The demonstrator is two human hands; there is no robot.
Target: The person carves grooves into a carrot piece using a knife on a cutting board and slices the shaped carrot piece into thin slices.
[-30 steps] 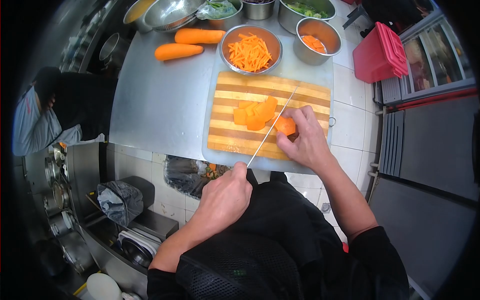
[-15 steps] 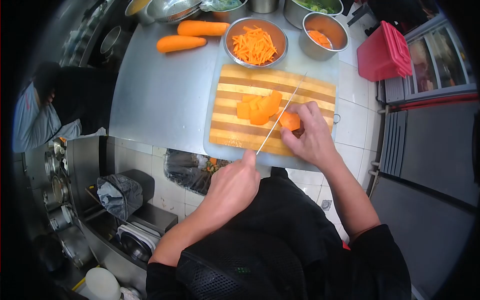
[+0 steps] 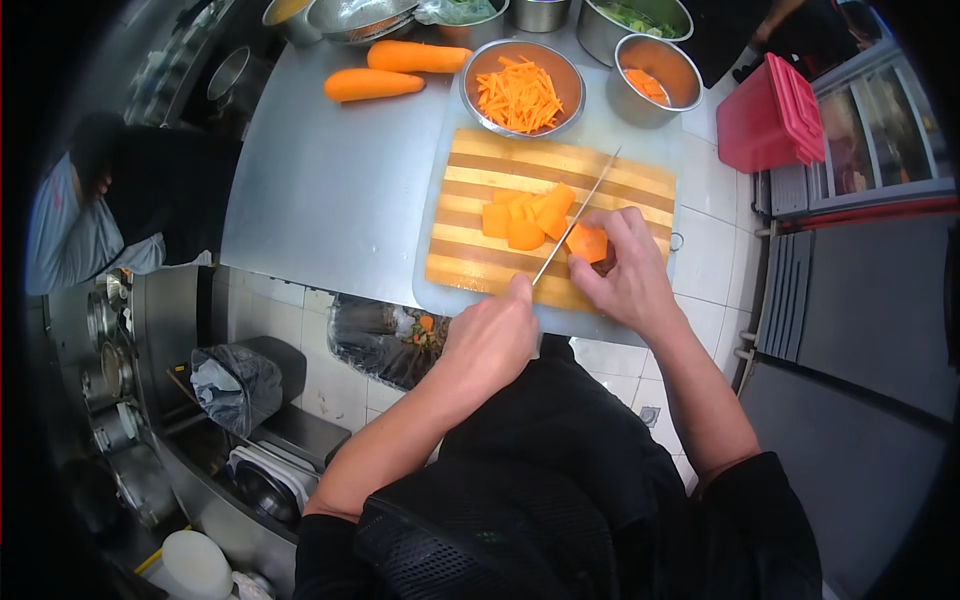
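Observation:
On the striped wooden cutting board (image 3: 465, 262), my right hand (image 3: 632, 270) pinches a carrot piece (image 3: 588, 244). My left hand (image 3: 490, 335) is wrapped round the handle of a knife (image 3: 578, 212), whose thin blade slants up and to the right, just left of that piece. Left of the blade lies a small pile of flat carrot slices (image 3: 525, 232). A metal bowl of carrot strips (image 3: 520, 96) stands behind the board. Two whole peeled carrots (image 3: 375, 84) rest at the back left of the metal table (image 3: 320, 180).
A metal pot (image 3: 655, 108) with carrot pieces stands behind the board's right part. Other bowls line the back edge. A red bin (image 3: 768, 118) is on the floor at right. Another person (image 3: 75, 225) is at the left, and one stands at the top right. A lined waste bin (image 3: 385, 335) sits below the table edge.
The knife's handle and my left hand have moved right and up. The carrot piece in my right hand sits slightly further right, apart from the sliced pile. The view has shifted a little.

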